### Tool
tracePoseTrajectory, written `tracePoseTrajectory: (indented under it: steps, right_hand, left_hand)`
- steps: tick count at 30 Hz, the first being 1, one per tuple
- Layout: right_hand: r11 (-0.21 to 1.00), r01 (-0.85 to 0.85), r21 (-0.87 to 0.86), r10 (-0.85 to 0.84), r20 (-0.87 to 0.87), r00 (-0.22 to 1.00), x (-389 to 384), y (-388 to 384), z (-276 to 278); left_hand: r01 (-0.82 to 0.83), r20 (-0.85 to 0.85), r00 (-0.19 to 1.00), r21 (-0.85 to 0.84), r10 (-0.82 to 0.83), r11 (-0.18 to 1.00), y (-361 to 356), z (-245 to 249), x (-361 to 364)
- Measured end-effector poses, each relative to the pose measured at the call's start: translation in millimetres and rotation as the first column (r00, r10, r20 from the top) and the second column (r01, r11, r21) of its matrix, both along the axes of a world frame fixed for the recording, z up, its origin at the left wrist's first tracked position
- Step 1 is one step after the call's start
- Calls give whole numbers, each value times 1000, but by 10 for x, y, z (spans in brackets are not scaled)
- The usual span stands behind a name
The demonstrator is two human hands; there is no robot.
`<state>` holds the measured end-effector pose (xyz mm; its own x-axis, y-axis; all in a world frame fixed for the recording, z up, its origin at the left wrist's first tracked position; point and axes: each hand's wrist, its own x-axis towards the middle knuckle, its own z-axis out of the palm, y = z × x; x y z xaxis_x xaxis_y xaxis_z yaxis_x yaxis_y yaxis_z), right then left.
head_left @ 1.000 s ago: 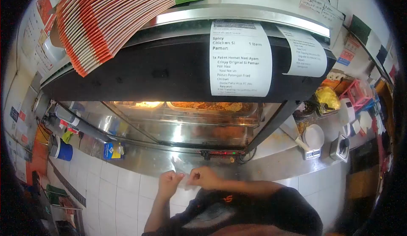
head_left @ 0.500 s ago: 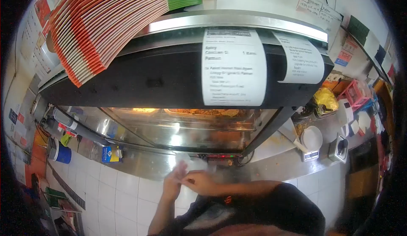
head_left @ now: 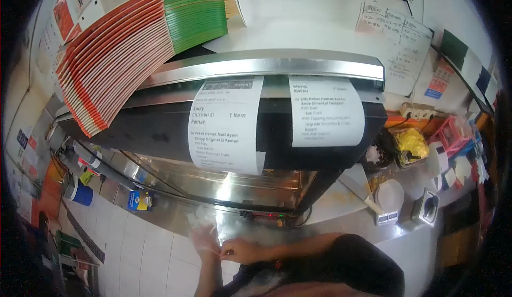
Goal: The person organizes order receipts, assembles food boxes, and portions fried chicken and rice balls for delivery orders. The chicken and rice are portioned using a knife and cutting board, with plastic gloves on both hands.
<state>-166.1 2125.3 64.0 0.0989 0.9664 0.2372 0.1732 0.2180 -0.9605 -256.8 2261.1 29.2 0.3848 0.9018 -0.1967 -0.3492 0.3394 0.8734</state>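
Observation:
My left hand [head_left: 205,240] is raised over the floor close to the counter edge. Its fingers point up inside a thin, see-through plastic glove [head_left: 207,216], whose loose tips stick out beyond them. Pressed against the left wrist, my right hand [head_left: 239,251] is closed, pinching the glove's cuff. The right hand looks bare. Just past both hands stands a glass-fronted food warmer [head_left: 224,187] with a small red-lit control strip [head_left: 266,215]. Two printed order slips, one on the left [head_left: 226,131] and one on the right [head_left: 326,113], hang from its top edge.
A stack of folded red and green cartons [head_left: 122,51] leans over the warmer's top left. On the counter to the right are a scale with a round white top [head_left: 389,194], a metal container [head_left: 426,207] and a pink basket [head_left: 452,137]. A blue-yellow packet [head_left: 140,200] sits left.
The glove now covers my left hand, and my right hand has drawn down to the wrist. The view has tilted up and shifted, so the slips appear lower and further left.

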Motion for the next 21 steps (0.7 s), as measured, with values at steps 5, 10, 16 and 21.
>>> tracePoseTrajectory:
  steps: [5, 10, 16, 21]
  right_hand:
    - [993, -115, -15, 116, 19, 993, -51, 39, 83]
    - [891, -154, 426, -17, 371, 928, -72, 130, 292]
    - [872, -333, 359, 133, 482, 866, -363, 196, 108]
    - [992, 102, -69, -71, 355, 932, -440, 786, 138]
  left_hand:
    - [78, 435, 900, -119, -19, 990, 14, 6, -209]
    - [243, 682, 714, -29, -159, 969, -104, 302, -278]
    - [2, 512, 854, 169, -89, 986, -98, 904, -349]
    - [136, 705, 642, 282, -301, 950, 152, 990, -580]
